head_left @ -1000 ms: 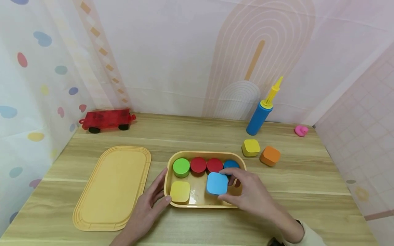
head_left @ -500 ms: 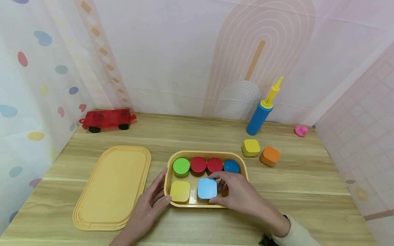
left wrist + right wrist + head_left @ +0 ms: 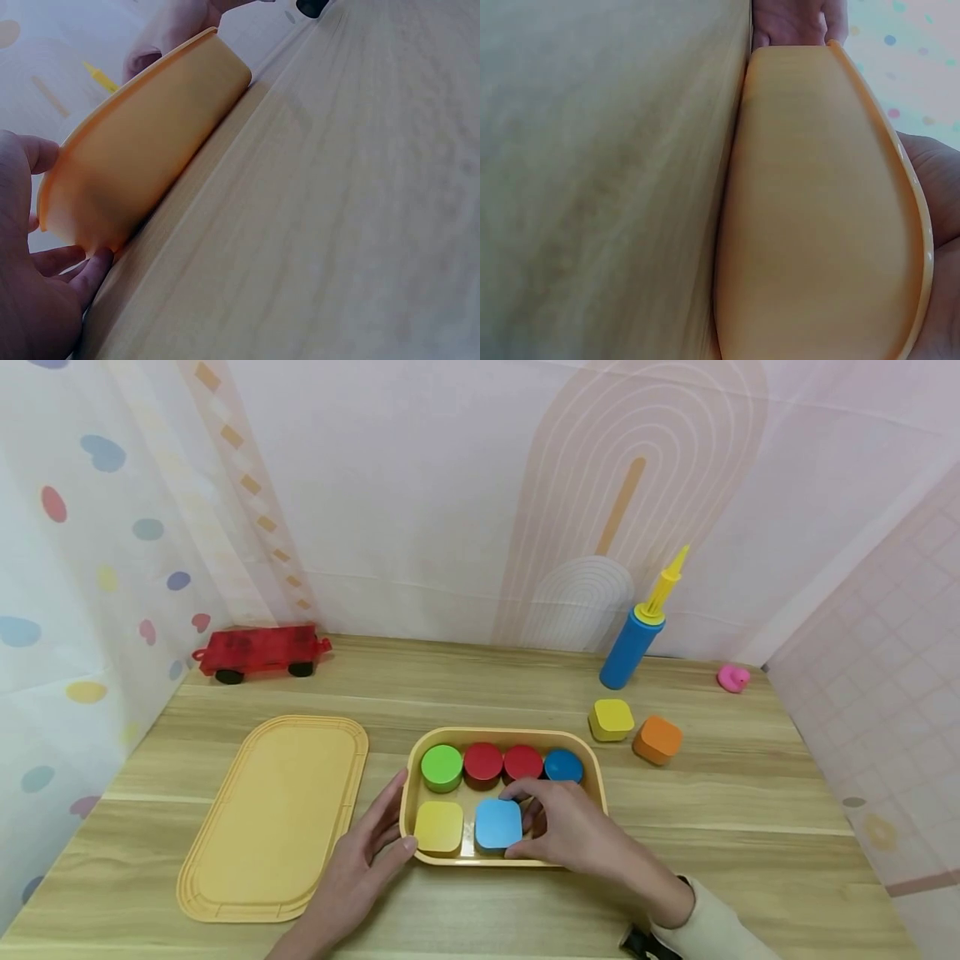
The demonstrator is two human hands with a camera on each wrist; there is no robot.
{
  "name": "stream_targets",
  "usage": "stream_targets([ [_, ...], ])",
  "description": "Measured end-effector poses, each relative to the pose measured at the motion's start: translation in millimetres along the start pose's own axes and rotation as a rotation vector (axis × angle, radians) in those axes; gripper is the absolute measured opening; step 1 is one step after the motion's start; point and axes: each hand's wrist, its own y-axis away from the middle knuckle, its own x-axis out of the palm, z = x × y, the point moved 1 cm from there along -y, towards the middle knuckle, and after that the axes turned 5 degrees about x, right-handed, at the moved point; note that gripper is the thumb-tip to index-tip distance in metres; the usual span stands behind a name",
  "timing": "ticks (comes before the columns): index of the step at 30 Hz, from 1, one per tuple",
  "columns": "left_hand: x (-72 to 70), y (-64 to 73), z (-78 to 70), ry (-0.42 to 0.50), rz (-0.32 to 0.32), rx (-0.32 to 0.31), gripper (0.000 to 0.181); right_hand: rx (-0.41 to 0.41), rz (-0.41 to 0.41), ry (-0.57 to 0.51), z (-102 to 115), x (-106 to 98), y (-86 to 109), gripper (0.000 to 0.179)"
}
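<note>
- Head view: A light-blue rounded-square block [image 3: 498, 825] is pinched between thumb and forefinger of the right hand [image 3: 566, 827], inside a pale-orange plastic tub [image 3: 504, 732]. Over the last second the block has been carried toward the left hand [image 3: 367, 862] and slightly nearer the wearer; it appears to have been lowered too, though contact with the tub floor cannot be confirmed.
- Same view: The tub's end is gripped by the left hand, unmoved, its thumb on the near corner. Just right of that thumb sits a yellow rounded-square block [image 3: 439, 827], with a narrow gap left before the light-blue one. The near row thus seems to be gaining its second piece. Beyond the right hand's fingers, a green cylinder [image 3: 442, 767], two red cylinders [image 3: 483, 763] and a dark-blue cylinder [image 3: 563, 766] are lined up. An orange block [image 3: 658, 740] lies outside, beyond the right hand.
- Left wrist view: The tub's outer wall is shown, held by the left hand's thumb and bent fingers; the block is hidden.
- Right wrist view: The tub's long side fills the middle, the right hand beside its rim; its fingertips cannot be seen.
</note>
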Motion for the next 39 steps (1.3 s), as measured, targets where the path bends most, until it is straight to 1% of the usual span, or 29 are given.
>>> stream_targets([
  [7,0.4,-0.1,0.8,0.007,-0.002,0.006,0.074,0.025,0.023,-0.076,-0.4,1.1,-2.4,0.058],
  [14,0.2,-0.5,-0.7,0.003,0.002,-0.003,0.074,0.062,0.060,-0.123,0.5,2.2,-3.3,0.053],
  [21,-0.1,-0.6,-1.7,0.005,0.001,0.003,0.074,0.049,0.075,-0.165,1.3,5.2,-4.7,0.046],
  [27,-0.1,-0.3,-0.8,0.007,0.001,-0.002,0.074,0.036,0.074,-0.160,1.2,5.7,-4.5,0.042],
  [34,-0.1,0.2,1.4,0.012,0.001,-0.006,0.075,0.040,0.071,-0.149,1.5,4.9,-4.2,0.037],
  [39,0.1,0.1,1.8,0.008,0.000,-0.008,0.074,0.030,0.051,-0.153,2.9,3.8,-3.4,0.037],
])
